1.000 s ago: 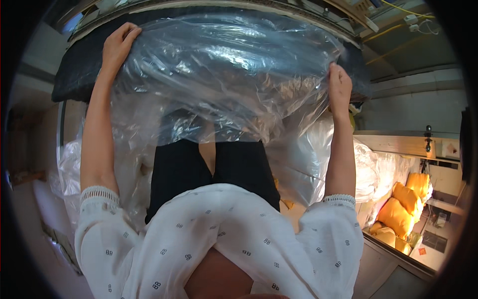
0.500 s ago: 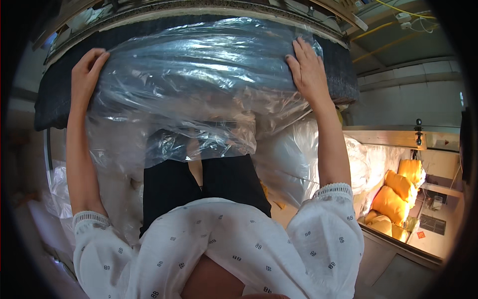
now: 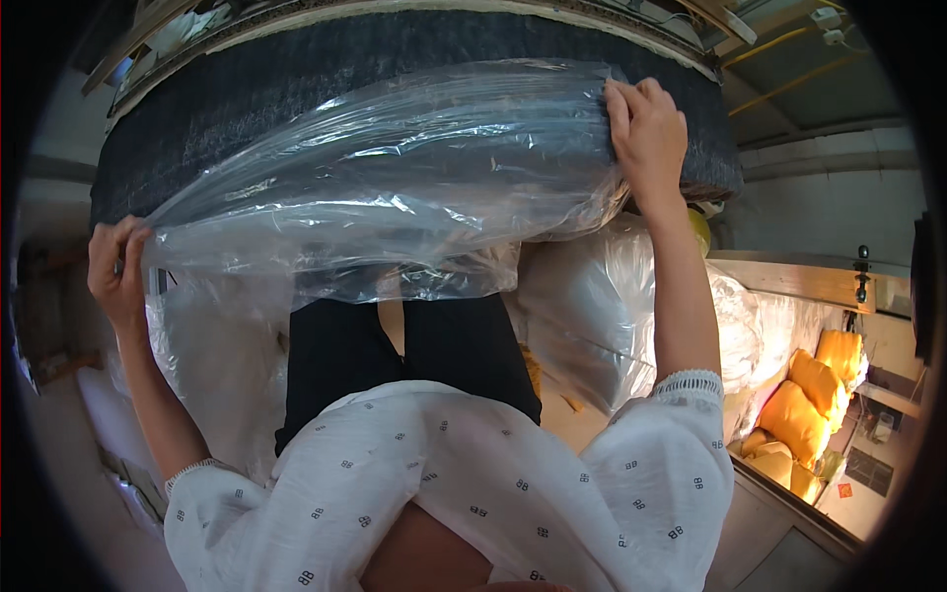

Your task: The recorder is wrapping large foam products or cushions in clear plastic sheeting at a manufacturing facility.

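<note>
Counting two bare hands on one clear plastic sheet (image 3: 414, 163), one hand to each end

At the left hand (image 3: 116, 268), thumb and fingers drawn together in a pinch, with one gathered corner of the plastic caught between them; set lower than its partner, near the left end of one dark cover (image 3: 296, 79)

At the right hand (image 3: 646, 123), thumb and bent fingers also closed up, nipping the sheet's upper right end over the dark cover; fingertips partly hidden, so hard to count

Between the two hands, one slanting upper edge pulled into long creases, lying across the dark cover; below it, slack folds hanging over the lap, in front of one pair of black shorts (image 3: 335, 355); impossible to tell how many layers

Over two arms and one torso, one white blouse (image 3: 414, 444) with small dark marks and two sleeves

Beside the shorts, to the right, one bulging mass of clear plastic (image 3: 592, 316); past the right forearm, more crumpled plastic (image 3: 725, 326), too jumbled to count

Just beside the right wrist, one yellow-green rounded object (image 3: 699, 232), mostly hidden

Farther right, at least three yellow bundles (image 3: 794, 424) piled in bright light, and one dark latch (image 3: 862, 274) on one pale panel (image 3: 789, 277)

At upper right, two yellow lines and one white fitting (image 3: 827, 18)
</note>
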Tool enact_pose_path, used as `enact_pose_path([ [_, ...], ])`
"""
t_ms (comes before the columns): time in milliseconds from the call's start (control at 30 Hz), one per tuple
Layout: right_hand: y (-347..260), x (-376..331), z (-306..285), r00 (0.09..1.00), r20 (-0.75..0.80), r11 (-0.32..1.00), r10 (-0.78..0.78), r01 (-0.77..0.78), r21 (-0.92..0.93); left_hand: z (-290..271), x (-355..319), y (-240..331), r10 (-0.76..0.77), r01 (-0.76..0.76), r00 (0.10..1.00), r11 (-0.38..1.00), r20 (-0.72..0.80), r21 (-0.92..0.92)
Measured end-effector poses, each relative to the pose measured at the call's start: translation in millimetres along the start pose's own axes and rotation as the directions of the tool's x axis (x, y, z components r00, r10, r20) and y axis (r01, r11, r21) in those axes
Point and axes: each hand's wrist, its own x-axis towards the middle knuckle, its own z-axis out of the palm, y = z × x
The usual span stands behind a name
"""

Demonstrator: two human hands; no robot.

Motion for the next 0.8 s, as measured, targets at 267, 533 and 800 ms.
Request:
enact_pose_path([
  [267,41.2,33.8,33.9,0.987,0.129,0.939,0.093,-0.13,0.317,9.1,-73.8,24.3,-0.338,0.341,0.94,0.934,0.048,-0.102],
  [533,22.7,80.7,18.7,0.931,0.17,0.148,0.322,-0.227,0.963,28.5,11.5,12.4,-0.704,0.276,0.688,0.476,-0.174,-0.835],
  [800,39.5,91.0,92.4,0.836,-0.205,0.74,0.509,-0.303,0.601,151.0,105.2,-107.1,-0.59,0.456,0.787,0.754,-0.181,-0.473],
])
